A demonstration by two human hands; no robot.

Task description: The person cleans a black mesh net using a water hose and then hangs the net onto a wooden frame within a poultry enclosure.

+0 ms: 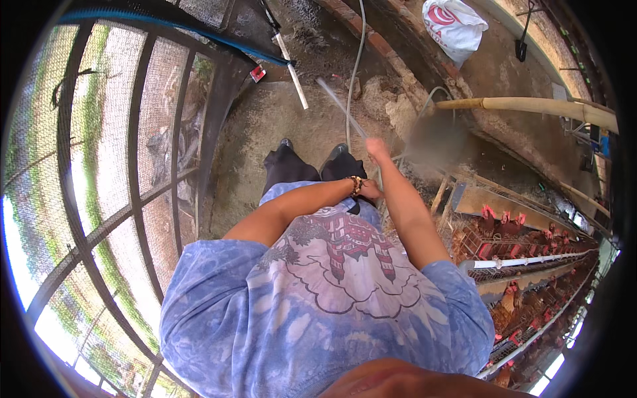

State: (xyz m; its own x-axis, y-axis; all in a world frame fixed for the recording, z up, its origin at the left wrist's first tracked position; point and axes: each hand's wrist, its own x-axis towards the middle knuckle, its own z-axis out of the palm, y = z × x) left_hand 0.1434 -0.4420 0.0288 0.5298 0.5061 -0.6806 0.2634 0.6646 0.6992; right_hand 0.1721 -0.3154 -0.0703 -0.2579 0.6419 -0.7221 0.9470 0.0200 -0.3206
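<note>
A hose (355,74) runs down the floor towards my feet, with another loop of it to the right. My right hand (378,150) is closed around the hose's end, in front of my body, and a jet of water (343,108) leaves it towards the upper left. Lower down, near my waist, my left hand (371,189), with a beaded bracelet at the wrist, is closed on the hose. The hose between the hands is partly hidden by my right forearm. Wet concrete floor (249,134) lies around my dark boots.
Caged hens (502,224) line the right side, below a bamboo pole (527,104). Mesh wall (114,124) stands at left. A white pipe (293,74), a low brick curb (378,40), a white sack (455,30) and a shovel (521,49) are ahead.
</note>
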